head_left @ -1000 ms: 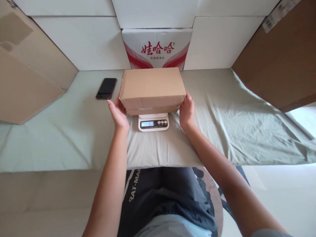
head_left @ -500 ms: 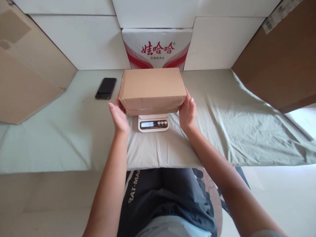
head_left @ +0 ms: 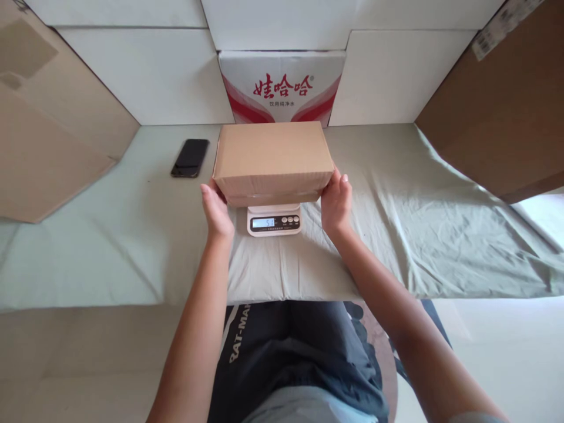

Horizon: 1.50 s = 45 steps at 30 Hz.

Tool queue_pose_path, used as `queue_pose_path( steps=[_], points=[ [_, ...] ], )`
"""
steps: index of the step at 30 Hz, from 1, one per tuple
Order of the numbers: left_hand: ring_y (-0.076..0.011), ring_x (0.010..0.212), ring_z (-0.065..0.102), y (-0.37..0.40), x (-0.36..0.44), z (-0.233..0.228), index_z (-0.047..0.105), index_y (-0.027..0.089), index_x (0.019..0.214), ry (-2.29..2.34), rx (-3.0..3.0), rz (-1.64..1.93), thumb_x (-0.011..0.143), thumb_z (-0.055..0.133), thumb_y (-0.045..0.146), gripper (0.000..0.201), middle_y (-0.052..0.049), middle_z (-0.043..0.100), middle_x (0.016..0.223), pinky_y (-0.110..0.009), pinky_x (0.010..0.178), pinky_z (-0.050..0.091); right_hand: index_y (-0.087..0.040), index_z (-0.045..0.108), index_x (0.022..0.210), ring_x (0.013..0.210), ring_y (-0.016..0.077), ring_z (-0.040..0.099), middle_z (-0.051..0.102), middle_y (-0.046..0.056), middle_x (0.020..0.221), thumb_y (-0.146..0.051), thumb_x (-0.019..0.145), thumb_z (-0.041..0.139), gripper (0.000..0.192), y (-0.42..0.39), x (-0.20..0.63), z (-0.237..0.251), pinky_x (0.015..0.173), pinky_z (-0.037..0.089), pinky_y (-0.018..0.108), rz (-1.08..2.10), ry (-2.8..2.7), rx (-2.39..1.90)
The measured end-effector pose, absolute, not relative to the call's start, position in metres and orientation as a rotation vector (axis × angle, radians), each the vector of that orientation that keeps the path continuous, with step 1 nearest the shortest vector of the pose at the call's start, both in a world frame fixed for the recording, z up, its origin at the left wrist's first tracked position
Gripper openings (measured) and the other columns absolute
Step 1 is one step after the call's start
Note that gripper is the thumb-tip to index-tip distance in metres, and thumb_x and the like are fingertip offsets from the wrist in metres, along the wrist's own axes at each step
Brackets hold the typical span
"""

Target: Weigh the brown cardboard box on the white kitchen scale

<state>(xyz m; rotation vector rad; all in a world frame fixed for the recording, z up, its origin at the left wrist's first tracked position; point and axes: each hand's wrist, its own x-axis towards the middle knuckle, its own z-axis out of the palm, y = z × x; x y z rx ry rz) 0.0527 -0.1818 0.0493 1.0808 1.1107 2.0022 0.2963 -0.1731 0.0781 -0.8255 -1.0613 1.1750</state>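
Observation:
A brown cardboard box (head_left: pixel 274 150) sits over a small white digital kitchen scale (head_left: pixel 275 230), hiding the weighing plate. The scale's lit display shows digits like "51". At the box's lower left corner is my left hand (head_left: pixel 217 212), its thumb raised outside and its fingers tucked against the side and partly hidden. My right hand (head_left: pixel 337 202) cups the lower right corner in the same manner, thumb up and fingers partly behind the box. Both hands steady the box between them.
A black phone (head_left: pixel 190 158) lies on the green cloth (head_left: pixel 132 247) left of the box. Behind stands a white carton with red lettering (head_left: pixel 282 88). Large brown cardboard panels flank the table at left (head_left: pixel 57 141) and right (head_left: pixel 493 111).
My left hand has shifted slightly right and its thumb lies closer to the box. My right hand has slid a little lower at its corner. Box and scale look the same.

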Motion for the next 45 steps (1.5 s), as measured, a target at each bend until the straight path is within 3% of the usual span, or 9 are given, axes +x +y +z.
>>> queue_pose_path(
  steps=[5,11,18,27,33,36,40,42,45],
  points=[
    [-0.0369,0.166,0.054,-0.183,0.055,0.050,0.079,0.024,0.120,1.118,1.012,2.003,0.092,0.034,0.107,0.099,-0.017,0.079,0.142,-0.051,0.137,0.047,-0.041,0.063,0.157,0.183,0.0321,0.030,0.055,-0.006,0.182,-0.095,0.088,0.051,0.088,-0.174,0.296,0.081,0.154,0.022,0.063,1.182,-1.033,-0.828],
    [-0.0373,0.162,0.058,-0.186,0.057,0.055,0.080,0.020,0.124,1.138,0.980,1.971,0.091,0.040,0.106,0.100,-0.021,0.078,0.144,-0.053,0.139,0.043,-0.037,0.062,0.158,0.183,0.0330,0.029,0.055,0.001,0.182,-0.095,0.088,0.050,0.092,-0.171,0.296,0.079,0.153,0.024,0.062,1.174,-1.047,-0.826],
    [-0.0343,0.167,0.053,-0.186,0.058,0.051,0.083,0.022,0.123,1.123,0.999,1.977,0.091,0.046,0.105,0.096,-0.017,0.079,0.145,-0.047,0.138,0.044,-0.039,0.074,0.141,0.177,0.0331,0.041,0.077,0.000,0.155,-0.093,0.094,0.046,0.077,-0.173,0.287,0.071,0.151,0.031,0.052,1.115,-1.098,-0.845],
    [-0.0372,0.170,0.049,-0.187,0.047,0.076,0.081,0.026,0.134,1.050,1.107,1.919,0.087,0.052,0.106,0.096,-0.015,0.074,0.155,-0.051,0.139,0.045,-0.037,0.078,0.119,0.171,0.0354,0.050,0.079,0.001,0.145,-0.085,0.097,0.052,0.058,-0.165,0.288,0.083,0.149,0.036,0.051,1.040,-1.133,-0.766],
    [-0.0378,0.171,0.047,-0.157,0.018,0.097,0.083,0.026,0.119,0.993,1.119,1.828,0.097,0.067,0.089,0.068,-0.011,0.080,0.144,-0.053,0.138,0.048,-0.040,0.074,0.136,0.180,0.0322,0.035,0.075,-0.003,0.153,-0.096,0.090,0.044,0.078,-0.123,0.283,0.106,0.151,0.030,0.053,0.984,-1.243,-0.802],
    [-0.0307,0.165,0.055,-0.119,0.014,0.108,0.079,0.023,0.115,0.977,0.998,1.842,0.113,0.045,0.080,0.067,-0.010,0.083,0.139,-0.048,0.138,0.048,-0.045,0.066,0.150,0.183,0.0275,0.031,0.070,-0.007,0.162,-0.099,0.087,0.044,0.085,-0.093,0.273,0.113,0.153,0.028,0.050,0.949,-1.301,-0.758],
    [-0.0189,0.164,0.056,-0.068,0.021,0.110,0.072,0.018,0.127,0.983,0.835,1.817,0.125,0.006,0.056,0.076,-0.006,0.083,0.138,-0.041,0.137,0.047,-0.047,0.057,0.162,0.182,0.0241,0.031,0.064,-0.009,0.169,-0.098,0.084,0.050,0.093,-0.055,0.261,0.109,0.153,0.027,0.046,0.931,-1.331,-0.761],
    [-0.0188,0.168,0.052,-0.051,0.024,0.101,0.072,0.020,0.129,1.003,0.773,1.831,0.124,0.012,0.062,0.073,-0.005,0.081,0.145,-0.041,0.139,0.045,-0.045,0.055,0.164,0.181,0.0240,0.034,0.063,-0.008,0.169,-0.097,0.084,0.050,0.095,-0.037,0.257,0.097,0.153,0.028,0.044,0.921,-1.303,-0.769],
    [-0.0254,0.176,0.040,-0.038,0.027,0.080,0.075,0.026,0.128,0.998,0.796,1.827,0.112,0.044,0.083,0.067,-0.008,0.075,0.158,-0.044,0.143,0.041,-0.045,0.053,0.164,0.180,0.0249,0.036,0.063,-0.008,0.172,-0.101,0.080,0.053,0.101,-0.016,0.254,0.074,0.153,0.029,0.045,0.967,-1.258,-0.802]
  ],
)
